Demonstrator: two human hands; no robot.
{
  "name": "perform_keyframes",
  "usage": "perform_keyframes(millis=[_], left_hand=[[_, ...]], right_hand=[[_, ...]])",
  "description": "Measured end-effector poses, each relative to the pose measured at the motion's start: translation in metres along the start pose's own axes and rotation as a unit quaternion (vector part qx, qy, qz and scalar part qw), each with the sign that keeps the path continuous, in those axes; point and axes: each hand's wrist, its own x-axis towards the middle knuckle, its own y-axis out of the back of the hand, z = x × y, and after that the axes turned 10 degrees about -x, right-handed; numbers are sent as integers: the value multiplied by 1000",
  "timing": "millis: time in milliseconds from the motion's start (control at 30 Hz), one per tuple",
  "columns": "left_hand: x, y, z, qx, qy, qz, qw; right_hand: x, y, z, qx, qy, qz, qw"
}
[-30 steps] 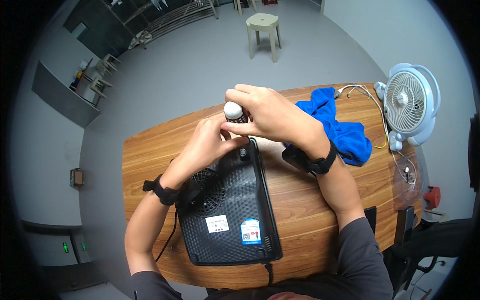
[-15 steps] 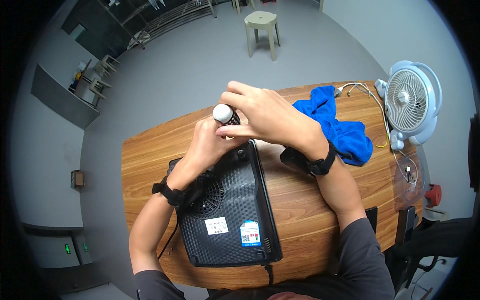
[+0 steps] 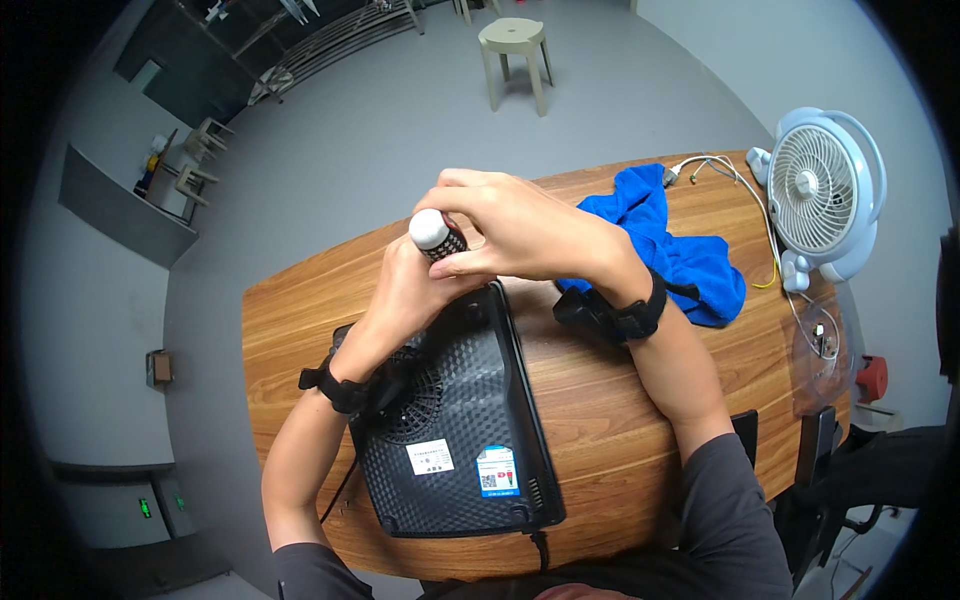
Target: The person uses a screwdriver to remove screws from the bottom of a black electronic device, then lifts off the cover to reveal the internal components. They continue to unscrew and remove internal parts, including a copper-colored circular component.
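A black induction cooker lies upside down on the wooden table, its fan grille and two stickers facing up. Over its far edge, my right hand is closed round the handle of a screwdriver, with thumb and fingers on opposite sides. The handle has a white rounded end and a black patterned grip; its shaft and tip are hidden beneath my hands. My left hand is closed low beside the handle, against the cooker's far end. Its fingertips are out of sight, so what they grip cannot be made out.
To the right lies a crumpled blue cloth. A white fan stands at the table's right end, with a pale cable and a clear plastic tray near it. The cooker's cord runs off the near edge. A stool stands beyond.
My right hand and the screwdriver handle have shifted slightly left, the handle leaning a little more that way. My left hand stays beside it. The whole view has moved slightly.
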Motion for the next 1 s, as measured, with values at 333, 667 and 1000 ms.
perform_keyframes(millis=[333,667,1000], left_hand=[[-3,8,1,20,12,-4,1000],[-4,10,6,-135,62,-20,989],[-3,3,28,72,122,-7,990]], right_hand=[[2,-2,8,74,23,3,997],[1,14,1,141,-41,-84,986],[3,-3,12,93,60,16,994]])
